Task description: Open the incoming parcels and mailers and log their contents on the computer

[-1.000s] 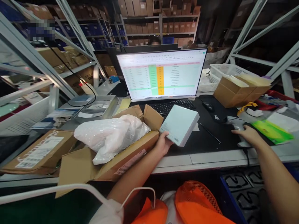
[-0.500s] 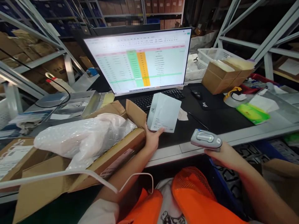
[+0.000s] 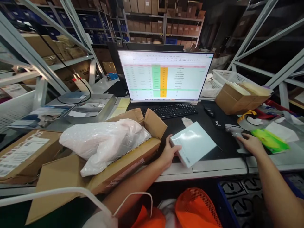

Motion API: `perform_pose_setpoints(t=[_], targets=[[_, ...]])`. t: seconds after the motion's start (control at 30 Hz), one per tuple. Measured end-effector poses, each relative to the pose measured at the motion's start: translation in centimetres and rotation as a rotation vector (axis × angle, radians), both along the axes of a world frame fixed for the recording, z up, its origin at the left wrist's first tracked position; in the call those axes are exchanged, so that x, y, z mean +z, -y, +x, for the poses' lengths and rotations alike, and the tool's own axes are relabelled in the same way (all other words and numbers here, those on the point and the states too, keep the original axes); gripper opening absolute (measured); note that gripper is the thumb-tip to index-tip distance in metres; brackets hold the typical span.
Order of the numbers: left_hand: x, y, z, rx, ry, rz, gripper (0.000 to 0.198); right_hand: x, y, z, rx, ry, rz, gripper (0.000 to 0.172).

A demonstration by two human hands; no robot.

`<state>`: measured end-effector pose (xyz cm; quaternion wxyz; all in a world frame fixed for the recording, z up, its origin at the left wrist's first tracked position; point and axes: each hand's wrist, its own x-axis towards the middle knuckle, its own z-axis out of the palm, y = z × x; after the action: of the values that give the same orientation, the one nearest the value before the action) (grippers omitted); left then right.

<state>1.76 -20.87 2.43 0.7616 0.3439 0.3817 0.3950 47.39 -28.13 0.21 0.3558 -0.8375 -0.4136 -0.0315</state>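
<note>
My left hand [image 3: 169, 154] grips a flat white box [image 3: 194, 142] by its left edge, thumb on top. The box is tilted above the front of the black desk mat, and small print shows along its near side. Over to the right, my right hand [image 3: 253, 145] is closed around the handle of a grey barcode scanner [image 3: 234, 129], low at the desk surface. The scanner's head points left and its cable hangs over the desk edge. Whether the scanner rests on the desk I cannot tell.
An open cardboard box [image 3: 125, 164] holding a bubble-wrapped bundle [image 3: 102, 142] stands left. A monitor [image 3: 142, 76] with a spreadsheet and a keyboard [image 3: 175, 110] are behind. The mouse [image 3: 209, 111], a carton [image 3: 237, 98], tape [image 3: 247, 117] and a green packet [image 3: 270, 141] lie right.
My left hand has brought the white box nearer and tipped it flatter. My right hand has moved the scanner from in front of the desk edge onto or just above the desk. The view has shifted.
</note>
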Motion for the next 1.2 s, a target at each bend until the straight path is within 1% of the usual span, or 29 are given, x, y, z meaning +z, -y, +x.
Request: perform_pose_setpoints(t=[0.07,0.1,0.13,0.17,0.23,0.27,0.33,0.43,0.53,0.63,0.77,0.87,0.93,1.0,1.07,1.1,1.17,1.2], targets=[[-0.2,0.2,-0.1,-0.019,0.052,-0.007,0.087,-0.2,-0.4,-1.5,-0.098,0.104,-0.036,0.042],[-0.2,0.2,-0.1,-0.025,0.086,-0.008,0.081,0.0,-1.0,-2.9,-0.101,0.151,-0.041,0.042],[-0.2,0.3,-0.2,-0.040,0.119,-0.008,0.075,0.3,-2.0,-4.5,-0.063,0.192,-0.039,0.042],[-0.2,0.3,-0.2,-0.065,0.148,-0.011,0.071,0.7,-3.4,-6.4,0.020,0.225,-0.044,0.041],[0.0,0.5,-0.4,-0.153,0.177,-0.028,0.066,1.4,-6.9,-10.4,0.276,0.234,-0.085,0.038],[0.1,0.5,-0.4,-0.208,0.175,-0.039,0.067,1.6,-9.0,-12.4,0.358,0.232,-0.102,0.037],[0.3,0.6,-0.5,-0.295,0.150,-0.035,0.073,1.7,-13.2,-15.9,0.470,0.227,-0.134,0.035],[0.4,0.6,-0.6,-0.315,0.093,0.073,0.084,1.5,-18.5,-19.6,0.544,0.233,-0.155,0.036],[0.2,0.5,-0.8,-0.279,0.044,0.192,0.086,1.2,-21.8,-21.9,0.548,0.252,-0.144,0.042],[0.1,0.4,-1.1,-0.192,0.072,0.204,0.083,0.9,-23.0,-22.9,0.503,0.297,-0.122,0.047],[0.3,0.6,-1.4,-0.118,0.149,0.119,0.077,0.1,-23.0,-23.2,0.417,0.389,-0.114,0.046],[0.3,0.3,-1.4,-0.073,0.181,0.075,0.073,-0.4,-22.9,-23.2,0.416,0.397,-0.120,0.047],[0.0,-0.3,-1.1,-0.046,0.174,0.108,0.071,-0.7,-23.0,-22.9,0.452,0.374,-0.117,0.049],[-0.4,-0.9,-0.9,-0.039,0.126,0.231,0.073,-0.7,-23.2,-22.4,0.485,0.342,-0.078,0.053],[-0.4,-1.0,-0.8,-0.061,0.049,0.433,0.080,-0.6,-23.2,-21.8,0.518,0.319,-0.024,0.058],[-0.2,-0.7,-0.8,-0.072,0.009,0.540,0.083,-0.5,-23.1,-21.6,0.537,0.313,-0.001,0.059],[1.0,0.5,-1.3,-0.097,-0.065,0.718,0.088,-0.2,-22.4,-21.3,0.584,0.300,0.041,0.058],[2.0,1.5,-1.8,-0.113,-0.096,0.779,0.089,0.0,-21.8,-21.3,0.618,0.282,0.056,0.058]])
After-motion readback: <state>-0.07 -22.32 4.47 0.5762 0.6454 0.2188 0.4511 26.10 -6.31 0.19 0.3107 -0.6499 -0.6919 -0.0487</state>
